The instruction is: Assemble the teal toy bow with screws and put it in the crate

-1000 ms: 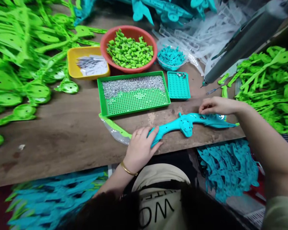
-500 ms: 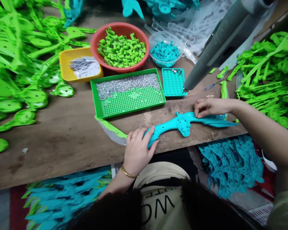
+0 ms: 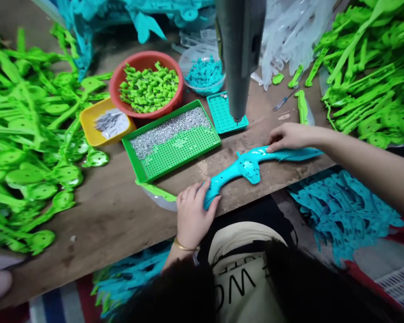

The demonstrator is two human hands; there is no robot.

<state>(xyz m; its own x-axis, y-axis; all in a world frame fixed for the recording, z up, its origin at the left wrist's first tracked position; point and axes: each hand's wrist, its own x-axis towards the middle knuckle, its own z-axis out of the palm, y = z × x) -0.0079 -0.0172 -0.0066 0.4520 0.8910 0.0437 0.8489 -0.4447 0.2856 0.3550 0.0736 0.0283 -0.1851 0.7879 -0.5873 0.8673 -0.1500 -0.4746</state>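
A long turquoise plastic toy sword part (image 3: 234, 172), curved and with a moulded boss at its middle, lies along the front of the table. My left hand (image 3: 194, 208) is wrapped round its left end. Over the stretch right of the boss, my right hand (image 3: 286, 136) has its fingers pinched together, fingertips touching the part's upper side; anything small between them is hidden. Above and behind the part hangs a grey electric screwdriver (image 3: 240, 58), its bit apart from the part. Close behind lies a green perforated tray (image 3: 175, 154) with many small silver screws (image 3: 171, 128).
A small turquoise tray (image 3: 222, 116), a red bowl (image 3: 113, 85) of green pieces, a yellow dish (image 3: 87, 128) and a clear tub (image 3: 188, 76) stand behind. Green parts (image 3: 27, 170) heap at left, more green parts (image 3: 363, 89) at right. Turquoise parts (image 3: 343, 211) lie below the table edge.
The camera view has turned, so the table's things appear shifted. The screwdriver now hangs nearly upright in view. My left hand keeps its hold; my right hand stays at the part, its fingers turned lower.
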